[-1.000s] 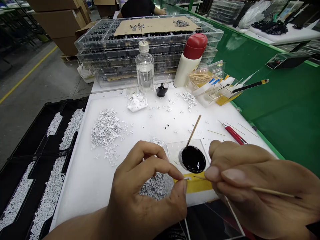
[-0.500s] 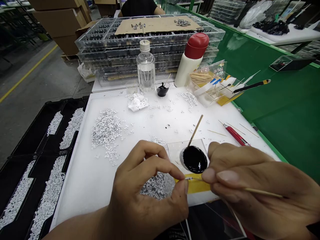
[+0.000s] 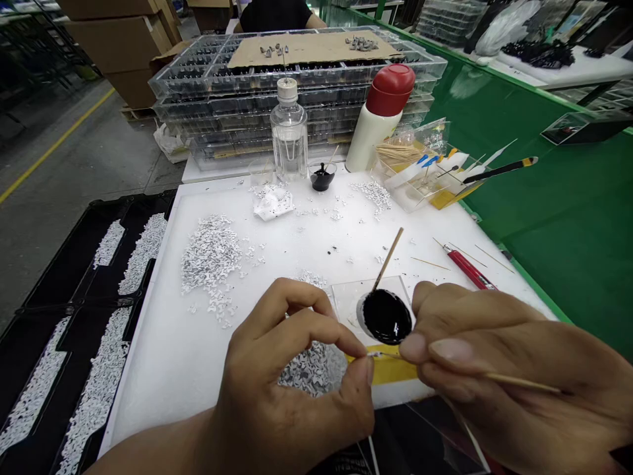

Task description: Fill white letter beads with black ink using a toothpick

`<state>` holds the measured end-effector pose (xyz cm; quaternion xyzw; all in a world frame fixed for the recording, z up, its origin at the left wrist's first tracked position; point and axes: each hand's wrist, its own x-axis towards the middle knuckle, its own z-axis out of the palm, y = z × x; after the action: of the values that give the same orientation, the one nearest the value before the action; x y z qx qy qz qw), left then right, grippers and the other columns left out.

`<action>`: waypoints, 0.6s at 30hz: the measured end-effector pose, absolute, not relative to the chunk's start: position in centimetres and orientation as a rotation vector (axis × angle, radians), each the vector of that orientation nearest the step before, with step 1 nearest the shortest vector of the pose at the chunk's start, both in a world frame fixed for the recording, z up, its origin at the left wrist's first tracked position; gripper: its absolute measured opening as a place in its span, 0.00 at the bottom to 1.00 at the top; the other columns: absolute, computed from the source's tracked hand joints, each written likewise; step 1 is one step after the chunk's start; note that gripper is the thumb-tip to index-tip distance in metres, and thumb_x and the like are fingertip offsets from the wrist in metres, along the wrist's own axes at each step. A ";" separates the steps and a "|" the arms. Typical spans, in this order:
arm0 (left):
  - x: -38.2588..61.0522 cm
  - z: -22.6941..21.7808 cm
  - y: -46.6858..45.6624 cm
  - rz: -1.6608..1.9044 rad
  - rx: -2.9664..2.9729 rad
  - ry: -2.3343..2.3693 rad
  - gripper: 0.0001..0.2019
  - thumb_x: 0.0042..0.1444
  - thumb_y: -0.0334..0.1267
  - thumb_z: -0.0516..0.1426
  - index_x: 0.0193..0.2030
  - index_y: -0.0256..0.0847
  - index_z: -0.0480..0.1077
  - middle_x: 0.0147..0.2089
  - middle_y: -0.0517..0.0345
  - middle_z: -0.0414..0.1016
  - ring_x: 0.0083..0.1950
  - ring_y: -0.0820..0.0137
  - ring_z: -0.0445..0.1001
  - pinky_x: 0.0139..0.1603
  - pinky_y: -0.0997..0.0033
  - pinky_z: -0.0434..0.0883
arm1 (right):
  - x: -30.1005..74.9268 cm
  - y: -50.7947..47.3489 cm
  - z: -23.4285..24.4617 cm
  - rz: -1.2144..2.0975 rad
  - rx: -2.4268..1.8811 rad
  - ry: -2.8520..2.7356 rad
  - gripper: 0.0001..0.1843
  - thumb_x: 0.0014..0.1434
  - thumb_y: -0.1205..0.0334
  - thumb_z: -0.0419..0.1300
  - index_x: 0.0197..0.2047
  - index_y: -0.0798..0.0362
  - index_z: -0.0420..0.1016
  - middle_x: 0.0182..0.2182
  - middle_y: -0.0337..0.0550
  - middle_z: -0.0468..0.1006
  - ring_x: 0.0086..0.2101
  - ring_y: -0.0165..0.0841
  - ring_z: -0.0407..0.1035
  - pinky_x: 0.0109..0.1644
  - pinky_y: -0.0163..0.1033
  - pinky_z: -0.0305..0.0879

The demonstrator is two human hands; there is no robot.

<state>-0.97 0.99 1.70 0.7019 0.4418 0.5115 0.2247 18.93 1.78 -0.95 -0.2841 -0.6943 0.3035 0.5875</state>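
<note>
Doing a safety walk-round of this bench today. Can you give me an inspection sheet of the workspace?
Surface: white board, dusted with small white pieces and black specks.
Job's things: black ink pool on clear plastic sheet, yellow card below, wooden stick standing in the ink.
Clutter: heap of white pieces, water bottle, red-capped white bottle, red knife.
Hands: left hand fingers pinch tiny white piece; right hand holds thin wooden stick, tip at the piece.
Cables: nothing seen.
Surroundings: stacked clear trays, cardboard boxes, green bench, co-worker beyond.
</note>
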 end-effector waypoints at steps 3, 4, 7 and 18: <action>-1.0 1.7 1.1 1.430 1.959 1.201 0.07 0.52 0.22 0.62 0.30 0.37 0.77 0.33 0.60 0.72 0.36 0.77 0.74 0.37 0.80 0.75 | 19.0 1.8 -0.9 0.722 -0.654 -1.629 0.18 0.51 0.53 0.79 0.45 0.40 0.82 0.44 0.46 0.85 0.40 0.44 0.80 0.35 0.50 0.79; -1.0 1.7 1.1 1.427 1.955 1.201 0.06 0.52 0.23 0.62 0.30 0.36 0.77 0.33 0.59 0.72 0.36 0.78 0.74 0.38 0.81 0.75 | 19.0 1.8 -0.9 0.728 -0.651 -1.632 0.19 0.51 0.53 0.79 0.45 0.40 0.82 0.44 0.46 0.85 0.40 0.44 0.80 0.35 0.50 0.79; -1.1 1.8 1.1 1.416 1.943 1.197 0.06 0.53 0.23 0.62 0.30 0.36 0.77 0.33 0.59 0.72 0.36 0.78 0.74 0.39 0.82 0.75 | 18.9 1.8 -0.9 0.744 -0.644 -1.643 0.19 0.52 0.54 0.79 0.46 0.40 0.82 0.44 0.46 0.86 0.40 0.44 0.80 0.35 0.50 0.79; -1.0 1.8 1.2 1.423 1.944 1.195 0.06 0.52 0.23 0.62 0.29 0.35 0.77 0.33 0.59 0.71 0.36 0.79 0.74 0.38 0.84 0.74 | 19.1 2.5 0.4 0.862 -0.521 -1.689 0.19 0.65 0.77 0.66 0.57 0.54 0.80 0.45 0.42 0.85 0.37 0.27 0.77 0.39 0.38 0.79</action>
<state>-1.02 1.22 1.80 0.7045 0.4332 0.5156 0.2242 19.10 2.50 0.45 -0.2205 -0.7147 0.3647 0.5545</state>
